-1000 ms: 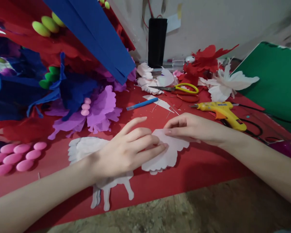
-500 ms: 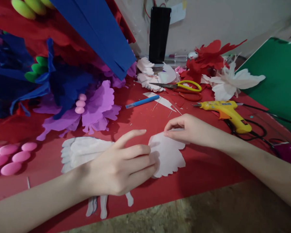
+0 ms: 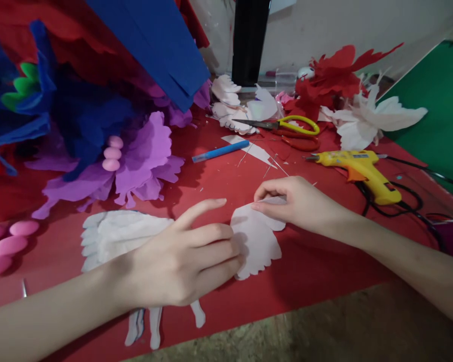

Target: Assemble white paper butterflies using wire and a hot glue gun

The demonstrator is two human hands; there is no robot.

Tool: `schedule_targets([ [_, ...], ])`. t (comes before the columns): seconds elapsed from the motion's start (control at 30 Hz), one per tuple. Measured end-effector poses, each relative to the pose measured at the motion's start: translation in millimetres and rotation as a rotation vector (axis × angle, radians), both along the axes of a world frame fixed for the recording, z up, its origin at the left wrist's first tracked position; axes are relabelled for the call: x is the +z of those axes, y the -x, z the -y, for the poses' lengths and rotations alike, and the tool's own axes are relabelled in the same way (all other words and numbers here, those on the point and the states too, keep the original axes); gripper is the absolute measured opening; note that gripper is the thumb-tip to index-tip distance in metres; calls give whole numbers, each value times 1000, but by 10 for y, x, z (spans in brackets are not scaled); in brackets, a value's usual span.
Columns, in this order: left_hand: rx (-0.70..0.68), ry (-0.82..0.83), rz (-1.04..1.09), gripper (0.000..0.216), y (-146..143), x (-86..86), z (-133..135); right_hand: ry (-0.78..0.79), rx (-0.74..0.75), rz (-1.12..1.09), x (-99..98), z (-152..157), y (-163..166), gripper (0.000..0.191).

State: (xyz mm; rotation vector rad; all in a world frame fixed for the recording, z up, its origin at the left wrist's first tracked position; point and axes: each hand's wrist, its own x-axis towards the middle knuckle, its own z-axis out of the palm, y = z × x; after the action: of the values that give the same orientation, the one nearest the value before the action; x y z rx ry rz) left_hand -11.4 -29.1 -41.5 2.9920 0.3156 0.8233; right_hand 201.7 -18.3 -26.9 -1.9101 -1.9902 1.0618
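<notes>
A white scalloped wing-shaped cutout [image 3: 254,241] lies over the red surface, between my two hands. My right hand [image 3: 275,201] pinches its upper edge between thumb and fingers. On its left side, the fingertips of my left hand [image 3: 196,256] touch the cutout, while the thumb is stretched out apart from them. Under my left hand and forearm is a stack of white scalloped cutouts [image 3: 124,229], partly hidden; narrow tail-like ends [image 3: 155,327] stick out below the wrist.
A yellow glue gun [image 3: 366,171] with a black cord lies right. Beyond my hands are yellow-handled scissors [image 3: 298,124] and a blue pen [image 3: 221,151]. Purple butterfly shapes [image 3: 139,156], blue sheets [image 3: 154,45] and pink ovals [image 3: 10,245] crowd the left. A dark phone [image 3: 250,45] stands behind.
The view has tilted down and shifted slightly. My hands keep nearly the same pose, and the cutout's lower right corner has shifted a little to the left.
</notes>
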Motion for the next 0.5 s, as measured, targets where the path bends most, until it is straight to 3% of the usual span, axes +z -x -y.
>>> schedule_targets([
  [0.3,-89,17,31,39,19,-46,-42,-51,20,86,8,4,19,13],
  [0.5,-63,27,-24,35,-8,14,-22,-59,11,113,14,3,51,9],
])
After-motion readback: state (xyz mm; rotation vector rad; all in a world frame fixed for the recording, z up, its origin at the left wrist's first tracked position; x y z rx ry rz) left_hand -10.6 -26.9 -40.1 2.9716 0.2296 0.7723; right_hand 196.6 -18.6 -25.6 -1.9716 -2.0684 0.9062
